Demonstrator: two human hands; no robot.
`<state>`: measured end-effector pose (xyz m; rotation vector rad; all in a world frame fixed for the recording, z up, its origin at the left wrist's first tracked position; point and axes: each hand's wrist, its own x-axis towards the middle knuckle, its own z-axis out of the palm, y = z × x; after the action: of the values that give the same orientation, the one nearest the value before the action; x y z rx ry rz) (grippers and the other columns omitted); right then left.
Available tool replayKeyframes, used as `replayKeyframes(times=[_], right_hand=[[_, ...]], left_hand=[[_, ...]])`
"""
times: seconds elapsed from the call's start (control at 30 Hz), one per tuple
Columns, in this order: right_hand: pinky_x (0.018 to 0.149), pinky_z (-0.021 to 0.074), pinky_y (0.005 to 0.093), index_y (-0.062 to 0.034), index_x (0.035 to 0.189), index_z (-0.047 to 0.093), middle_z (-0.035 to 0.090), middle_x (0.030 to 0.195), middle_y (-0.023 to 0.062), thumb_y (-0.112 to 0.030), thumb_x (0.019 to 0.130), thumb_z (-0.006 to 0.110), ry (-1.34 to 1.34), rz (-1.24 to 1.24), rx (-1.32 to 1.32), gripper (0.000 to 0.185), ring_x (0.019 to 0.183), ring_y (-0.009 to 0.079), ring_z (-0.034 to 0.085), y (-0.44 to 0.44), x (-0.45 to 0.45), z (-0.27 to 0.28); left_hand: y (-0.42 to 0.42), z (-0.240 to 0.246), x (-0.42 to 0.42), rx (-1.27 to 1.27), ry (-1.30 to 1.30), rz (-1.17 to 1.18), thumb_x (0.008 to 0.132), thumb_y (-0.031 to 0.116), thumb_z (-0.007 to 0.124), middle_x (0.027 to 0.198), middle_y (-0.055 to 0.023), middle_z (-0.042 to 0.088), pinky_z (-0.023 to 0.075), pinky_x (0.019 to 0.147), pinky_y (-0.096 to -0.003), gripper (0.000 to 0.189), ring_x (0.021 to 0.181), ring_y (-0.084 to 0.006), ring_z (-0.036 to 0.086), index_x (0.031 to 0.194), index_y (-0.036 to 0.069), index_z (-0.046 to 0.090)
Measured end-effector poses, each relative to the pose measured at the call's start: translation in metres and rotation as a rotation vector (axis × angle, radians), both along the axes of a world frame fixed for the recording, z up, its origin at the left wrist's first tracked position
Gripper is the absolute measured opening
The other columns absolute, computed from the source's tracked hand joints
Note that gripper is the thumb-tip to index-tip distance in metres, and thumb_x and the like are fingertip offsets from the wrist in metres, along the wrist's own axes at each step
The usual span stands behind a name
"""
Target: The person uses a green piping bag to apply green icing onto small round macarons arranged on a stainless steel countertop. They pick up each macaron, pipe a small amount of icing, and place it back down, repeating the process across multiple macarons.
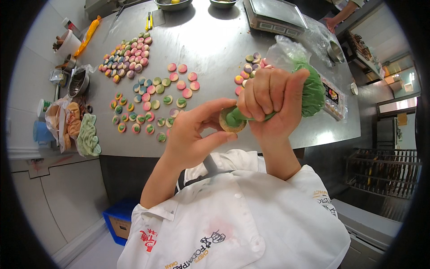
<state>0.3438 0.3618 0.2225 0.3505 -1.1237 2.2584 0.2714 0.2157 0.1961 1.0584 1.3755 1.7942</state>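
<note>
My left hand (198,131) holds a round macaron shell (232,127) between thumb and fingers, its flat side up. My right hand (275,97) is closed around a clear plastic piping bag of green filling (311,90). The bag's narrow end meets the shell, where green filling lies. To the left on the steel table, several shells bear green filling, among them a pink one (149,129). Farther off are pink shells (195,86) and a large cluster of multicoloured shells (134,55). More shells (248,68) lie just beyond my right hand, partly hidden by it.
A digital scale (277,15) stands at the table's far side, near metal bowls (173,4). A yellow utility knife (149,21) and an orange piping bag (88,35) lie at the left. A green cloth (88,136) hangs at the left edge. Another person's hand (331,24) shows at upper right.
</note>
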Motion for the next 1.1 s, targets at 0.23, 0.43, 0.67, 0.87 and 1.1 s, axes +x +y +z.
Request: replayKeyframes(times=[0.23, 0.43, 0.67, 0.87, 1.1], right_hand=[[0.044, 0.0287, 0.0269, -0.0103, 0.06, 0.031, 0.032, 0.057, 0.0017, -0.049, 0.097, 0.03, 0.029, -0.468, 0.196, 0.054, 0.046, 0.0125, 0.031, 0.011, 0.004, -0.019], [0.048, 0.0274, 0.0262, -0.0117, 0.061, 0.029, 0.029, 0.057, 0.0001, -0.049, 0.097, 0.032, -0.187, -0.565, 0.074, 0.052, 0.048, 0.0117, 0.029, 0.028, 0.017, -0.04], [0.048, 0.031, 0.0264, -0.011, 0.061, 0.03, 0.031, 0.058, 0.0011, -0.049, 0.096, 0.032, -0.27, -0.565, 0.047, 0.052, 0.048, 0.0125, 0.032, 0.031, 0.032, -0.055], [0.049, 0.0322, 0.0266, -0.0108, 0.061, 0.03, 0.031, 0.058, 0.0016, -0.05, 0.096, 0.032, -0.269, -0.557, 0.028, 0.052, 0.047, 0.013, 0.033, 0.035, 0.038, -0.056], [0.048, 0.0323, 0.0274, -0.0111, 0.061, 0.031, 0.031, 0.057, 0.0011, -0.05, 0.097, 0.031, -0.266, -0.466, -0.012, 0.052, 0.046, 0.0123, 0.033, 0.019, 0.024, -0.053]], left_hand=[[-0.001, -0.046, 0.022, 0.062, -0.586, 0.076, 0.074, -0.004, 0.067, 0.098, -0.0078, 0.062, 0.0492, 0.081, -0.0266, 0.043, 0.091, -0.014, 0.06, 0.115, -0.002, 0.053], [0.003, -0.154, 0.002, -0.558, 0.18, 0.38, 0.07, 0.01, 0.073, 0.098, -0.0064, 0.058, 0.0409, 0.08, -0.0365, 0.043, 0.09, -0.0203, 0.055, 0.11, 0.008, 0.057], [0.008, -0.202, -0.05, -0.879, 0.741, 0.779, 0.069, 0.03, 0.072, 0.109, -0.0091, 0.051, 0.0297, 0.09, -0.0497, 0.048, 0.108, -0.0291, 0.043, 0.112, 0.014, 0.059], [-0.058, -0.209, -0.135, -1.362, 0.898, 0.742, 0.065, 0.024, 0.074, 0.117, -0.0101, 0.046, 0.0295, 0.09, -0.0504, 0.043, 0.116, -0.03, 0.038, 0.105, 0.014, 0.06], [-0.048, -0.173, -0.131, -0.935, 0.897, 0.596, 0.067, 0.017, 0.074, 0.104, -0.0107, 0.057, 0.0407, 0.083, -0.0408, 0.039, 0.1, -0.028, 0.052, 0.102, 0.009, 0.059]])
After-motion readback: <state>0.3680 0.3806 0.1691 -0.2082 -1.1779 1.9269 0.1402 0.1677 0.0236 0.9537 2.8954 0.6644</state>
